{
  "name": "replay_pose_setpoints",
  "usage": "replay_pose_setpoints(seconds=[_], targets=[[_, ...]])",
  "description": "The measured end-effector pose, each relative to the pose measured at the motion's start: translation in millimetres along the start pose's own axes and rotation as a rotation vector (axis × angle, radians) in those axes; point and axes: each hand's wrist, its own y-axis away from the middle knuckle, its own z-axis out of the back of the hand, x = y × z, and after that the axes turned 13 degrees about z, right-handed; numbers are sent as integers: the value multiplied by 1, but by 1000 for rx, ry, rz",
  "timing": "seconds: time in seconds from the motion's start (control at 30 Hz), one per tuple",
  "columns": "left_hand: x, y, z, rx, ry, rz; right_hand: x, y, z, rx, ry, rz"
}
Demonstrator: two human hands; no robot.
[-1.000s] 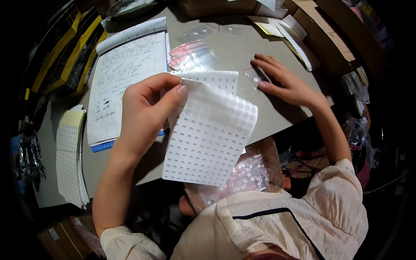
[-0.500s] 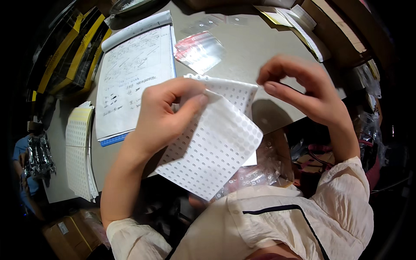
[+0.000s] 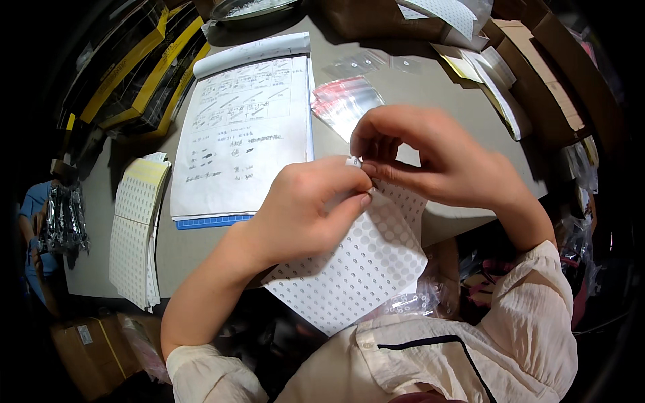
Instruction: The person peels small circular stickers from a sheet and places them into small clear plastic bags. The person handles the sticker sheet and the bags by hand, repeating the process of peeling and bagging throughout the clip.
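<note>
A white sheet of small round printed stickers [image 3: 336, 282] hangs from my left hand [image 3: 302, 208], pinched between thumb and index finger at its top edge. Part of the sheet has bare grey circles where stickers are gone, and it is bent over with another layer behind. On my left index finger sits a small white round sticker [image 3: 354, 161]. My right hand [image 3: 440, 154] meets it there, thumb and fingertips closed together at the sticker's edge. The exact grip of the right fingertips is partly hidden.
A handwritten notepad on a blue-edged board [image 3: 242, 154] lies ahead on the grey table. Zip bags [image 3: 349, 101] are beyond my right hand. More sticker sheets [image 3: 138, 228] lie at left; yellow-black boxes [image 3: 151, 74] and cartons [image 3: 537, 74] border the table. Bagged rings [image 3: 413, 302] are below.
My right hand has moved left and down to meet my left hand's fingertips. A small sticker now shows at my left index finger. The whole view has shifted slightly.
</note>
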Motion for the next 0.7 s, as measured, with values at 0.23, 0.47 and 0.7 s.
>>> replay_pose_setpoints(seconds=[0.23, 0.47, 0.7], targets=[[-5, 0, 5, 108, 75, 140, 4, -3, -1, 17, 156, 74], [-4, -6, 11, 235, 620, 573, -25, 5, 1, -67, 164, 216], [-1, -6, 7, 170, 522, 600, -151, -17, 107, -99, 325, -278]])
